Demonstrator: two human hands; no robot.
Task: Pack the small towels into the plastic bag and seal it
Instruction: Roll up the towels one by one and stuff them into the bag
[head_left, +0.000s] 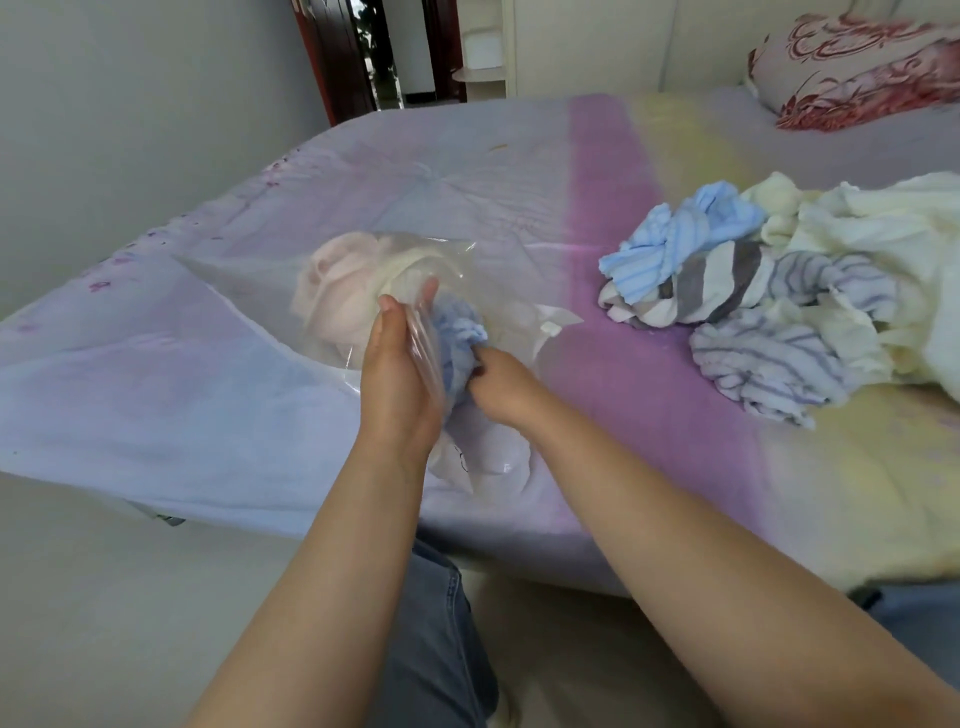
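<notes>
A clear plastic bag (270, 291) lies on the bed with its mouth toward me. Inside it sits a pale pink towel (332, 296). My left hand (397, 374) grips the bag's rim and holds the mouth apart. My right hand (498, 384) is closed on a light blue towel (460, 332) that is partly inside the bag's mouth. To the right lies a pile of loose towels: a light blue one (670, 239), a grey-and-white one (711, 286), striped ones (769, 358) and cream ones (857, 228).
The bed (171, 405) has a purple, pink and yellow cover; its near edge runs just in front of my legs. A red-patterned pillow (852, 67) lies at the far right. A doorway (374, 52) opens beyond the bed's far left corner.
</notes>
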